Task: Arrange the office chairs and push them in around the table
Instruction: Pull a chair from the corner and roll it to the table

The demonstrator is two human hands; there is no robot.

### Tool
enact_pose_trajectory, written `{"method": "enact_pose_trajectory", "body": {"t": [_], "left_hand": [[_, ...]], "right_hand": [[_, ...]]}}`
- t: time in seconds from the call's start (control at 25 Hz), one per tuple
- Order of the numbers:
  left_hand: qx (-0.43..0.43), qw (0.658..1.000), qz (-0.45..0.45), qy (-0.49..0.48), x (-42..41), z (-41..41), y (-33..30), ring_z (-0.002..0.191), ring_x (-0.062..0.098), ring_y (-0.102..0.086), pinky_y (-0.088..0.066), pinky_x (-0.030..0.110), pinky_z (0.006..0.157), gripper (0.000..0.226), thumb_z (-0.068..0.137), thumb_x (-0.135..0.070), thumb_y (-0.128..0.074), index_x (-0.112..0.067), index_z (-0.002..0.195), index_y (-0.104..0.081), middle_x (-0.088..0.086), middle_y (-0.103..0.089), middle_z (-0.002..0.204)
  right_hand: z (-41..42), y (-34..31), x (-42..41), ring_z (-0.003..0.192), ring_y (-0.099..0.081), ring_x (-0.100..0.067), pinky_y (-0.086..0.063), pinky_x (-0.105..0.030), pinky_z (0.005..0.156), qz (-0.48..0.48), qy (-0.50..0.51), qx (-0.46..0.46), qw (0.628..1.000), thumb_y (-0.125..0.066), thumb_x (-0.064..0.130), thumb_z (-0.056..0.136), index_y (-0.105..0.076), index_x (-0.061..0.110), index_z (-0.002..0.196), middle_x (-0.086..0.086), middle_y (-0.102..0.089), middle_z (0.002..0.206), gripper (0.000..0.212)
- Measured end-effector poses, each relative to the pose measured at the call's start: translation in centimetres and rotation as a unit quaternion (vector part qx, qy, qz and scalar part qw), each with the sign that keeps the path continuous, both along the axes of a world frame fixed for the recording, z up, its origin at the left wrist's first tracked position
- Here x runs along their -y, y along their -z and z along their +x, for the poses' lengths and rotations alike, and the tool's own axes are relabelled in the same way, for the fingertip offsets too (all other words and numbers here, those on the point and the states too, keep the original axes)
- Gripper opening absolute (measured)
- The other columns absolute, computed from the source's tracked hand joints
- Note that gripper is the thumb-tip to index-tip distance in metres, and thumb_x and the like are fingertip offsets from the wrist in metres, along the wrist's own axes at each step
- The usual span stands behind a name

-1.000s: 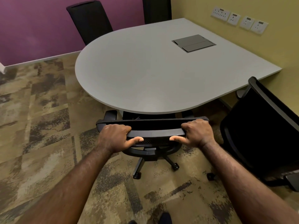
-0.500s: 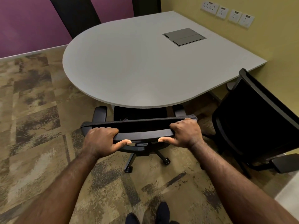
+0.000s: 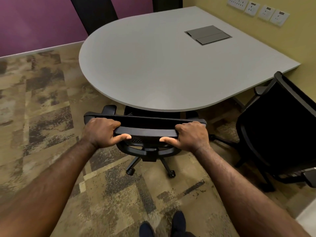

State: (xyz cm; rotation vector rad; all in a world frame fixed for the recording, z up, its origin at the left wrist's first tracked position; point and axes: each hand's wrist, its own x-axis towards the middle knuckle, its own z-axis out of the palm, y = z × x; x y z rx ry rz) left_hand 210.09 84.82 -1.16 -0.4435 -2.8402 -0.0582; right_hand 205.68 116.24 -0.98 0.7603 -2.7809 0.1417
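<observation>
Patterned carpet surrounds one grey tabletop with four black chairs. Both hands, left and right, have a clenched grip on the near chair at its rounded edge.

A patterned brown and tan carpet covers the floor. Beyond the carpet's far edge rises a purple wall with a pale skirting strip at its foot. Right of the purple wall, a yellow wall carries four white sockets in a row.
</observation>
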Motion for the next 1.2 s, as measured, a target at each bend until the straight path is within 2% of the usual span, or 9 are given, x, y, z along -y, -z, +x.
{"method": "enact_pose_trajectory", "body": {"t": [0.08, 0.2, 0.36, 0.56, 0.76, 0.88, 1.04, 1.2], "left_hand": [[0.003, 1.0, 0.004, 0.01, 0.8, -0.2, -0.2, 0.045, 0.016, -0.037, -0.025, 0.025, 0.05, 0.069, 0.081, -0.086, -0.019, -0.024, 0.061, -0.042, -0.009, -0.042, 0.052], [0.005, 1.0, 0.001, 0.01, 0.4, 0.3, 0.0, 0.048, 0.015, -0.039, -0.028, 0.026, 0.053, 0.067, 0.08, -0.086, -0.019, -0.026, 0.064, -0.044, -0.011, -0.041, 0.056], [-0.002, 1.0, -0.002, 0.01, -2.0, 2.5, 1.2, 0.045, 0.014, -0.043, -0.028, 0.024, 0.05, 0.074, 0.081, -0.086, -0.018, -0.022, 0.062, -0.052, -0.01, -0.044, 0.052], [-0.027, 0.999, -0.001, 0.028, -5.2, 5.1, 1.7, 0.043, 0.017, -0.046, -0.024, 0.024, 0.049, 0.067, 0.082, -0.082, -0.03, -0.022, 0.059, -0.049, -0.006, -0.048, 0.051], [-0.024, 0.998, -0.002, 0.05, -6.8, 6.8, 1.8, 0.044, 0.017, -0.048, -0.03, 0.023, 0.048, 0.069, 0.083, -0.083, -0.028, -0.022, 0.061, -0.053, -0.006, -0.05, 0.052], [-0.019, 0.998, -0.004, 0.058, -7.4, 6.7, 1.7, 0.045, 0.014, -0.049, -0.034, 0.023, 0.049, 0.07, 0.082, -0.084, -0.028, -0.023, 0.063, -0.057, -0.008, -0.051, 0.053], [-0.014, 0.999, -0.005, 0.052, -8.8, 6.0, 1.4, 0.045, 0.013, -0.047, -0.03, 0.022, 0.049, 0.071, 0.082, -0.085, -0.027, -0.024, 0.063, -0.056, -0.008, -0.05, 0.053], [-0.01, 0.999, 0.003, 0.037, -9.9, 4.5, 1.3, 0.044, 0.015, -0.045, -0.032, 0.024, 0.046, 0.071, 0.082, -0.085, -0.026, -0.023, 0.06, -0.052, -0.007, -0.049, 0.052]], "right_hand": [[0.4, 0.1, 0.6, 0.034, -0.025, -0.007, -0.013, -0.019, 0.047, 0.0, 0.001, 0.011, 1.0, -0.021, 0.092, 0.074, -0.033, 0.025, 0.049, 0.011, -0.028, 0.042, 0.073], [1.3, 0.2, 0.2, 0.035, -0.033, -0.011, -0.021, -0.02, 0.044, 0.012, 0.011, 0.022, 1.0, -0.018, 0.092, 0.073, -0.038, 0.023, 0.05, 0.008, -0.037, 0.043, 0.075], [3.6, 1.0, -2.2, 0.035, -0.034, -0.011, -0.022, -0.021, 0.047, 0.015, 0.013, 0.004, 1.0, -0.025, 0.089, 0.076, -0.041, 0.023, 0.05, 0.008, -0.038, 0.043, 0.072], [6.1, 1.7, -5.7, 0.04, -0.03, -0.012, -0.024, -0.023, 0.053, 0.016, 0.015, -0.027, 0.999, -0.034, 0.089, 0.075, -0.035, 0.025, 0.053, 0.01, -0.035, 0.046, 0.067], [9.4, 2.4, -7.8, 0.038, -0.042, -0.016, -0.03, -0.025, 0.053, 0.017, 0.03, -0.02, 0.999, -0.036, 0.089, 0.074, -0.048, 0.022, 0.053, 0.005, -0.046, 0.045, 0.072], [10.3, 2.3, -8.4, 0.038, -0.043, -0.016, -0.035, -0.026, 0.052, 0.016, 0.039, -0.015, 0.999, -0.037, 0.089, 0.074, -0.047, 0.022, 0.053, 0.005, -0.047, 0.045, 0.071], [9.2, 1.7, -9.7, 0.038, -0.04, -0.016, -0.029, -0.025, 0.053, 0.018, 0.041, -0.027, 0.999, -0.035, 0.09, 0.074, -0.04, 0.023, 0.053, 0.006, -0.043, 0.045, 0.07], [6.7, 1.2, -10.5, 0.04, -0.029, -0.012, -0.025, -0.024, 0.052, 0.021, 0.038, -0.03, 0.999, -0.036, 0.09, 0.074, -0.034, 0.025, 0.054, 0.01, -0.032, 0.047, 0.068]]}}
